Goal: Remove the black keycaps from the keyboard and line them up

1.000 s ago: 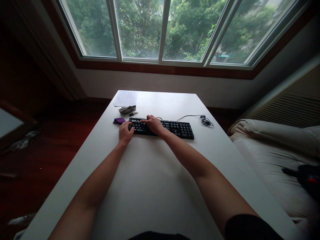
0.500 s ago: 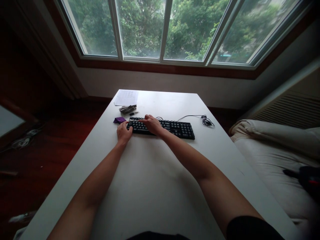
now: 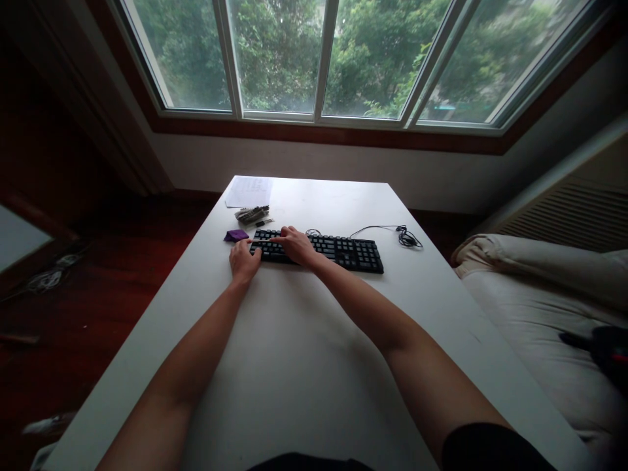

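Observation:
A black keyboard [image 3: 356,254] lies across the white table. My left hand [image 3: 244,260] grips its left end, thumb at the near edge and fingers toward the far side. Over the left part of the keys, my right hand [image 3: 296,245] is closed in a pinch. A thin, pale stick [image 3: 262,241] extends left from its fingertips, low over the keys; whether its tip touches them is too small to tell. A crumpled purple cloth [image 3: 236,235] sits just beyond my left hand.
Behind the cloth are a bundle of small grey items [image 3: 252,214] and a small dark object [image 3: 263,223]. Paper [image 3: 249,191] lies at the far left corner. A coiled black cable [image 3: 408,237] rests right of the keyboard. A cushioned seat [image 3: 520,314] stands beside the table.
My right hand has shifted slightly left along the keys with the thin stick. My left hand stays on the keyboard's left end.

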The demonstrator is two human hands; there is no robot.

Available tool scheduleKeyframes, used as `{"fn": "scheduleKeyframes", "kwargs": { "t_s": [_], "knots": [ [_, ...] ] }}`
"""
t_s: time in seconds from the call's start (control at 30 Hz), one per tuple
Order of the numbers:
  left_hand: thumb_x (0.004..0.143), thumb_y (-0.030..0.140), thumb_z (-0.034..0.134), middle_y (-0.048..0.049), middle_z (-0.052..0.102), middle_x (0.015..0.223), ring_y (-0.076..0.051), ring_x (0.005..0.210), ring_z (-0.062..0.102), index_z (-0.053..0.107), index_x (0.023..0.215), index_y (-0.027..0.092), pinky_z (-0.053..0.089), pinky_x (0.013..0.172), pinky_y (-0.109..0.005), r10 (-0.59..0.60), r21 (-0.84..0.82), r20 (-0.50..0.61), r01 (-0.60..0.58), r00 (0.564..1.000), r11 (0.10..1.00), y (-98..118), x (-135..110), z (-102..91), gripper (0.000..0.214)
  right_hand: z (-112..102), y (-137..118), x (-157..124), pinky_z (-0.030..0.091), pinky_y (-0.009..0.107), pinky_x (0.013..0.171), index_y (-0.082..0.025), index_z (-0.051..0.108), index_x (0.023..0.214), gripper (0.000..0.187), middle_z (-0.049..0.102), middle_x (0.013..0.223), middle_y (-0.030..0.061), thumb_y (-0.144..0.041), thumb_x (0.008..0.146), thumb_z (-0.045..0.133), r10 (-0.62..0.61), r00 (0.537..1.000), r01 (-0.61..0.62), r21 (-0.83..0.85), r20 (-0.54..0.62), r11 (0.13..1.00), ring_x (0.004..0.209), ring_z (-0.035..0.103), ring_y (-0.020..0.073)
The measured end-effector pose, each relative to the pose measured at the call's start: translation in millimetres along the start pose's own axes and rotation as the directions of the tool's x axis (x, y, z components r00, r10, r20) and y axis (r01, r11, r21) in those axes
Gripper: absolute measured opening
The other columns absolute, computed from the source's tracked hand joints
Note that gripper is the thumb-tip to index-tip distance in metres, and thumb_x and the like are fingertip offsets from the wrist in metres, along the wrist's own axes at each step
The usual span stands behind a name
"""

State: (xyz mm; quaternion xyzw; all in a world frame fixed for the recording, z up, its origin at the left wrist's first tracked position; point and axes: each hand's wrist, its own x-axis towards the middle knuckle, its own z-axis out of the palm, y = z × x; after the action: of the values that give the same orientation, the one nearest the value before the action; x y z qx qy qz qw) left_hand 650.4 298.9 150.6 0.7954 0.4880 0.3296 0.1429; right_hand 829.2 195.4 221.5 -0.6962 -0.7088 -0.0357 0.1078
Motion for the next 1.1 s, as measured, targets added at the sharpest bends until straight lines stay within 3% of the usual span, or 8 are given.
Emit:
{"fn": "scheduleKeyframes", "kwargs": {
  "t_s": [0.2, 0.43, 0.7, 0.93, 1.1],
  "knots": [
    [0.088, 0.034, 0.06, -0.0127, 0.065, 0.125, -0.032, 0.119, 0.057, 0.06, 0.121, 0.02, 0.043, 0.106, -0.044, -0.018, 0.01, -0.003, 0.018, 1.0, 1.0, -3.4, 0.2, 1.5, 0.036, 4.7, 1.1, 6.3, 0.043, 0.029, 0.08, -0.038, 0.056, 0.147, 0.05, 0.059, 0.117, 0.0115, -0.018, 0.103, 0.045, -0.019, 1.0, 0.019, 0.01, -0.002, 1.0, 0.108, 0.049, 0.0244],
    [0.089, 0.033, 0.058, -0.0117, 0.065, 0.13, -0.031, 0.122, 0.056, 0.064, 0.122, 0.02, 0.041, 0.11, -0.043, 0.014, 0.022, 0.004, -0.014, 1.0, 1.0, -7.7, 2.1, 4.3, 0.036, 5.0, 25.2, -1.2, 0.04, 0.029, 0.083, -0.035, 0.063, 0.141, 0.044, 0.061, 0.113, 0.0112, -0.018, 0.103, 0.048, -0.014, 1.0, 0.015, 0.008, -0.012, 1.0, 0.102, 0.049, 0.0224],
    [0.09, 0.033, 0.057, -0.0127, 0.064, 0.133, -0.032, 0.124, 0.055, 0.064, 0.126, 0.019, 0.039, 0.112, -0.044, 0.004, 0.016, 0.03, -0.005, 1.0, 1.0, -7.8, 2.5, 0.2, 0.039, 3.5, 59.1, -36.0, 0.038, 0.027, 0.077, -0.036, 0.07, 0.133, 0.042, 0.062, 0.108, 0.0097, -0.017, 0.103, 0.048, 0.01, 0.998, -0.008, 0.032, -0.06, 0.999, 0.098, 0.049, 0.0211],
    [0.09, 0.037, 0.058, -0.0132, 0.069, 0.123, -0.033, 0.119, 0.058, 0.064, 0.128, 0.017, 0.041, 0.108, -0.045, -0.001, 0.052, 0.056, -0.001, 0.998, 0.999, -7.4, 1.7, 3.6, 0.043, 5.6, 98.7, -72.2, 0.04, 0.028, 0.079, -0.033, 0.074, 0.127, 0.039, 0.062, 0.104, 0.0091, -0.016, 0.101, 0.05, 0.035, 0.995, -0.026, 0.096, -0.089, 0.995, 0.097, 0.05, 0.0208],
    [0.09, 0.037, 0.057, -0.0147, 0.069, 0.125, -0.034, 0.12, 0.058, 0.063, 0.129, 0.017, 0.04, 0.109, -0.047, 0.001, 0.055, 0.045, -0.004, 0.999, 0.998, -6.1, 1.5, 5.4, 0.044, 13.4, 86.0, -63.0, 0.04, 0.027, 0.078, -0.037, 0.071, 0.131, 0.043, 0.062, 0.105, 0.0082, -0.014, 0.101, 0.05, 0.042, 0.993, -0.034, 0.075, -0.11, 0.997, 0.098, 0.051, 0.0205]
  ]
}}
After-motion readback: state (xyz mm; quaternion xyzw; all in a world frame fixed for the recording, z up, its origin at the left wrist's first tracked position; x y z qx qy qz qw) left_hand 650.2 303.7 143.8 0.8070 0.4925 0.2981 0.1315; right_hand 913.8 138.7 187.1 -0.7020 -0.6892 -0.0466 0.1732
